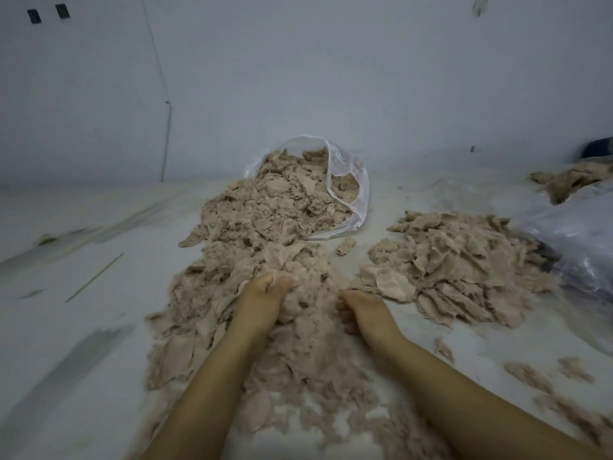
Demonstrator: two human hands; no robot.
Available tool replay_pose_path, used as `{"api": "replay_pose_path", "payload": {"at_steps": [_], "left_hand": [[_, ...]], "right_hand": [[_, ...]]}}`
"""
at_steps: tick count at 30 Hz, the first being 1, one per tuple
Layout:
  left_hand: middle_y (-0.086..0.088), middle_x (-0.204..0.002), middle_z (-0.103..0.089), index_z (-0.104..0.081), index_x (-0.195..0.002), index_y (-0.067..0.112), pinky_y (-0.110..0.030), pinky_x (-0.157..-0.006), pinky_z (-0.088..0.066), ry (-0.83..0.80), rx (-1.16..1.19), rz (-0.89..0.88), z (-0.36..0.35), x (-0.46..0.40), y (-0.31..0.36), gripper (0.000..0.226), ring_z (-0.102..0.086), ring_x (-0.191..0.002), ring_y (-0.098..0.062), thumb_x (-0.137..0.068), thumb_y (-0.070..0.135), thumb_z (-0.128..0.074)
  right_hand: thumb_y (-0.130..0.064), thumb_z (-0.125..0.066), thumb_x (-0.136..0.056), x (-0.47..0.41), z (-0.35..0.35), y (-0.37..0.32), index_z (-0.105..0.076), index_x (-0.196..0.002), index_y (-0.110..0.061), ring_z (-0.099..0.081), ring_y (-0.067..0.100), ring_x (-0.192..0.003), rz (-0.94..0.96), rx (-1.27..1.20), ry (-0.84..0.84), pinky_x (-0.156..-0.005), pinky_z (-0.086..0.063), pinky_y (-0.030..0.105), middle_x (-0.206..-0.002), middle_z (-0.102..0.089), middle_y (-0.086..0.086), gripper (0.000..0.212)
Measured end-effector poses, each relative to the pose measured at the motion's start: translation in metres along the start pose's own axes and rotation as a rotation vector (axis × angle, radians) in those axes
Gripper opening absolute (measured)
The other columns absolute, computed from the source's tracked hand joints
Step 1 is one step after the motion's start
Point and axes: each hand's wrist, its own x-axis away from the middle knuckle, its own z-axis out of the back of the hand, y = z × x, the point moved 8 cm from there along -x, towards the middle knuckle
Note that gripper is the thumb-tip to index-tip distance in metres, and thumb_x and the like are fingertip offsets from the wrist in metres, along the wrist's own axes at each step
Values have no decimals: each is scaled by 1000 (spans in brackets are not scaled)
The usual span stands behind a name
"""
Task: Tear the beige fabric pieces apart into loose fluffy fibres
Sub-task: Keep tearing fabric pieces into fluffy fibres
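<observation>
A long heap of beige fabric pieces (258, 220) spills from a clear plastic bag (360, 194) toward me and turns into loose fluffy fibres (308, 353) near my arms. My left hand (265, 295) is curled, gripping a clump of beige fibre at the heap's middle. My right hand (363, 312) lies against the fluff just to the right, its fingers partly buried in it. A second pile of flat beige pieces (461, 267) sits to the right.
A white sheet covers the floor (83, 293) up to a pale wall. A thin stick (94, 277) lies at the left. A bluish plastic bag (577, 234) and more beige material (570, 180) sit at the far right. Small tufts (544, 376) are scattered at the lower right.
</observation>
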Motion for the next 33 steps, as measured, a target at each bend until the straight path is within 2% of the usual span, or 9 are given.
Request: {"api": "replay_pose_path", "payload": {"at_steps": [3,8,12,16,22,26,28,31,33], "left_hand": [[-16,-65,-62,-58,-73,5,-32,-63,-46,19,35,-20,-6,0,-5,28,-61,-59,-22,-94,23,-54],[1,-108,-57,-67,-103,10,-6,-79,-38,183,-499,-408,-14,11,28,23,-54,-92,-5,-91,1,-50],[-13,-120,-60,-66,-111,3,-45,-103,-39,12,-713,-830,-46,29,44,43,-54,-114,-30,-74,-7,-46],[5,-143,-46,-38,-142,24,-26,-117,6,-350,-945,-612,-82,17,0,50,-39,-130,-7,-93,15,-37],[4,-102,-62,-58,-112,19,-34,-117,-9,-223,-987,-559,-71,6,-2,28,-52,-92,-11,-92,19,-38],[6,-70,-53,-49,-78,23,-34,-116,-12,-200,-1012,-551,-79,2,14,16,-56,-79,-17,-91,18,-40],[2,-72,-60,-50,-76,21,-30,-117,-7,-200,-1025,-569,-82,0,17,15,-58,-79,-18,-89,17,-42],[3,-95,-70,-65,-105,20,-18,-112,9,-211,-936,-601,-85,1,15,23,-61,-94,-12,-90,23,-48],[3,-97,-71,-67,-104,21,-18,-113,13,-225,-921,-622,-86,3,11,21,-61,-95,-10,-91,22,-50]], "right_hand": [[-48,-69,-81,14,2,6,-62,-74,-17,-49,10,-48,-65,135,-114,-43,-37,22,-61,-58,-3,32],[-20,-62,-88,22,7,-8,-54,-72,-19,-44,5,-53,203,701,-31,-54,-38,18,-64,-51,-5,18],[-19,-61,-91,20,30,-11,-57,-71,-19,-50,10,-60,194,413,43,-60,-41,25,-65,-55,-5,21],[-18,-51,-97,21,38,-8,-48,-69,-16,-42,13,-60,213,294,41,-62,-36,27,-62,-46,-3,28],[-32,-43,-100,16,56,10,-46,-78,-9,-47,22,-72,95,32,122,-68,-43,37,-73,-50,11,32],[-75,-55,-72,30,44,-16,-48,-110,-39,-50,-5,-95,312,294,43,-73,-41,10,-110,-48,-21,54],[-67,-68,-64,34,33,-16,-38,-124,-48,-37,-14,-110,388,579,-46,-85,-37,10,-122,-35,-32,69],[-35,-68,-85,33,36,-20,-54,-89,-40,-53,-6,-86,475,705,42,-72,-40,14,-94,-60,-21,16],[-20,-62,-90,26,55,-18,-58,-73,-29,-58,7,-73,412,555,163,-65,-43,23,-76,-65,-7,20]]}}
